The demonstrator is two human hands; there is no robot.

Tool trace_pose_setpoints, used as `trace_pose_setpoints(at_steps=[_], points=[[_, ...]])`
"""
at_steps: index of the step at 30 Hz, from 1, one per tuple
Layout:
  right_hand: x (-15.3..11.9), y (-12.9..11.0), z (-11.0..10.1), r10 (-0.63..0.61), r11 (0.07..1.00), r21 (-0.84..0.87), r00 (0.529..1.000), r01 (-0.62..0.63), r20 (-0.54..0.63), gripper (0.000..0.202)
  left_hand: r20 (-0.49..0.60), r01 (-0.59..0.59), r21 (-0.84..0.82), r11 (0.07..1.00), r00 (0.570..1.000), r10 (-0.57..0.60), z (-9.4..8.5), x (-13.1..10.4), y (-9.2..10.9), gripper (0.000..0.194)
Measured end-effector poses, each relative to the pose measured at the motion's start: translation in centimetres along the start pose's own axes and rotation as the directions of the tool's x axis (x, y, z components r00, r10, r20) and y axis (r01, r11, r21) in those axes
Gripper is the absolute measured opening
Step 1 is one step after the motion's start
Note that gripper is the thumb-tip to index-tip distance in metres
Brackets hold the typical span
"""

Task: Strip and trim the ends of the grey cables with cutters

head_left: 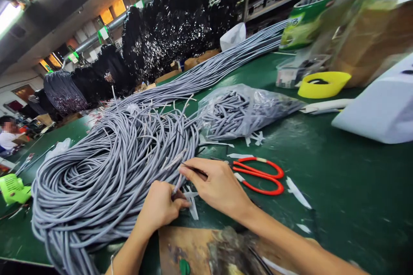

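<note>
My left hand is closed around a grey cable, whose end sticks up between thumb and forefinger. Just right of it, my right hand pinches a thin dark object close to that cable end; the curled fingers partly hide what it is. Behind and left of both hands lies a big coiled heap of grey cables with pale stripped ends. Scissors with red handles rest on the green table to the right of my right hand.
A clear bag of short grey cable pieces lies beyond my hands. Farther right are a yellow ring and a green tin. A stained board lies in front of me. White scraps dot the green table.
</note>
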State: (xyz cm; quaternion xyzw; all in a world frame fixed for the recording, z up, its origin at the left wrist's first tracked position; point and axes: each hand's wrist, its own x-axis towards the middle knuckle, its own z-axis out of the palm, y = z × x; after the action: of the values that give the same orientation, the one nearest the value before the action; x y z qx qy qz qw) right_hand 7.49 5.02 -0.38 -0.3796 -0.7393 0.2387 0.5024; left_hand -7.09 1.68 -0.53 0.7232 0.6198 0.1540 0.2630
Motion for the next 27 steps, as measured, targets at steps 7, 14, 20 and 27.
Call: trace_pose_setpoints(at_steps=[7, 14, 20, 27], points=[[0.3, -0.1, -0.3, 0.052, 0.995, 0.091, 0.999, -0.051, -0.006, 0.030, -0.105, -0.053, -0.427, 0.903, 0.994, 0.008, -0.9, -0.2, 0.3, 0.035], [0.5, 0.1, -0.7, 0.152, 0.921, 0.327, 0.969, -0.211, 0.197, 0.035, -0.404, -0.351, -0.285, 0.892, 0.888, 0.221, -0.9, -0.4, 0.2, 0.021], [0.5, 0.1, 0.1, 0.214, 0.860, 0.389, 0.926, -0.329, 0.310, 0.038, -0.458, -0.472, -0.173, 0.865, 0.816, 0.353, -1.3, -1.0, 0.3, 0.019], [-0.2, -1.1, -0.5, 0.039, 0.953, 0.285, 0.975, -0.102, 0.220, 0.037, -0.466, -0.386, 0.080, 0.919, 0.800, 0.377, -0.8, -1.1, 1.1, 0.026]])
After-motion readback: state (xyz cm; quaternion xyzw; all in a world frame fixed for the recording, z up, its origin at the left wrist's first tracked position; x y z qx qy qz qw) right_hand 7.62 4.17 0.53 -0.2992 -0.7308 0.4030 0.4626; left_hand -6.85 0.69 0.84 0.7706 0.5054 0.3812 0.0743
